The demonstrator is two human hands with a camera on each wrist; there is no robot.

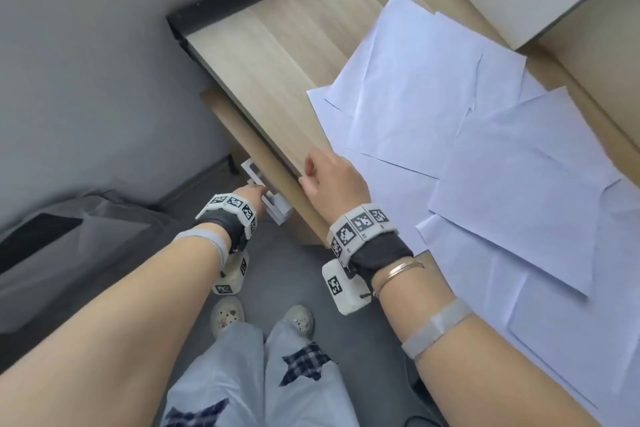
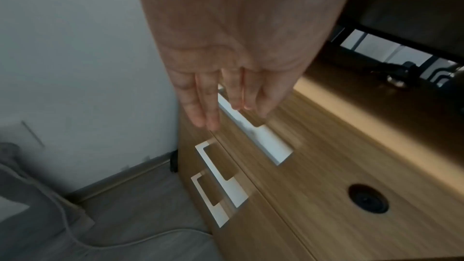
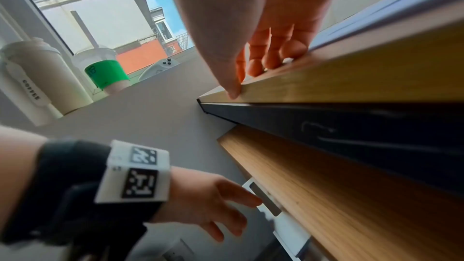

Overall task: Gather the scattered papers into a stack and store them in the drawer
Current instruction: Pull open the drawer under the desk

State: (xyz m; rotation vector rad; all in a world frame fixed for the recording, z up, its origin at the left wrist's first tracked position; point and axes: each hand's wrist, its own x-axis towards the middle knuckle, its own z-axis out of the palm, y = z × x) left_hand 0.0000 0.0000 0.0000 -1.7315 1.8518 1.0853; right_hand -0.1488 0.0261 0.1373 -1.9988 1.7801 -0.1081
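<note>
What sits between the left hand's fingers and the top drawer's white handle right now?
Nothing: in the left wrist view the left hand reaches with straight fingers toward the white handle, only open air between them.

Left hand (image 2: 226,78) reaches down with fingers straight (loosely together); right hand (image 1: 334,180) lies palm-down, fingers bent.

I find the left hand (image 1: 250,193) has open floor-side room before the top drawer handle (image 2: 253,130), the overhanging desk edge (image 1: 277,152) bounds access from above where my right hand (image 1: 334,180) rests, and papers (image 1: 450,114) cover the desktop's right.
</note>
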